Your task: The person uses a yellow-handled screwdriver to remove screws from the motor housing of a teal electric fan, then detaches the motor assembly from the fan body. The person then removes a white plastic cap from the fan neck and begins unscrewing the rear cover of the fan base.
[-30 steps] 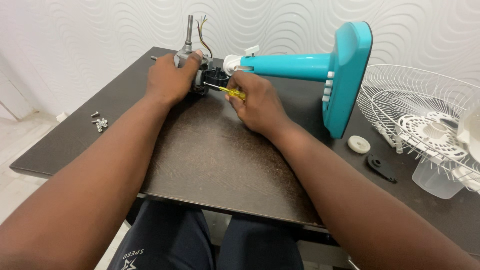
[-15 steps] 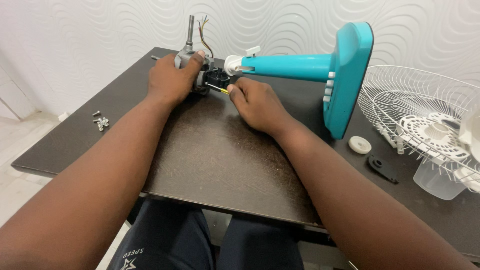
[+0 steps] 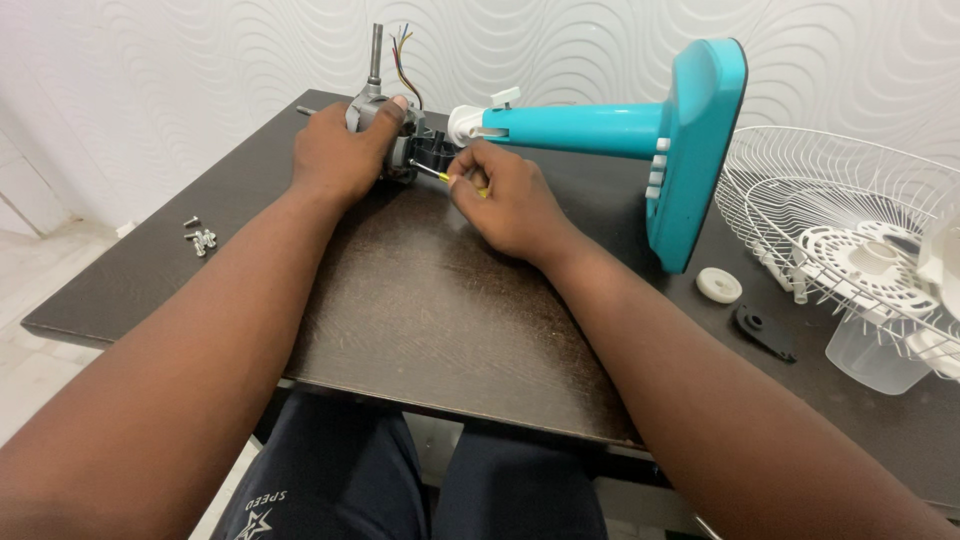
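The fan motor (image 3: 385, 125) sits at the far edge of the dark table (image 3: 440, 300), its steel shaft standing upright and a bundle of coloured wires (image 3: 402, 50) rising behind it. Your left hand (image 3: 340, 155) is wrapped over the motor housing, fingers closed around it and thumb laid across the top, exactly where it was a second ago. Your right hand (image 3: 505, 195) is closed around a small yellow-handled screwdriver (image 3: 440, 175), its thin shank pointing left into the black bracket on the motor's near side. A second ago more of the yellow handle showed between thumb and forefinger; now your fingers have curled further over it, so only a short bit of yellow is visible near the thumb and little finger. The hand itself has barely shifted along the table.

Just beyond your right hand lies the teal fan stand (image 3: 600, 128), on its side with its white neck joint near the motor and its base (image 3: 700, 150) tipped up on edge; it has not moved. To the right of the base lie a white round cap (image 3: 719, 285) and a black plastic piece (image 3: 765, 330), then the white wire fan guard (image 3: 850, 230) with a clear plastic cup (image 3: 875, 355) beneath its rim. Loose screws (image 3: 200, 238) lie well apart on the table's left side.
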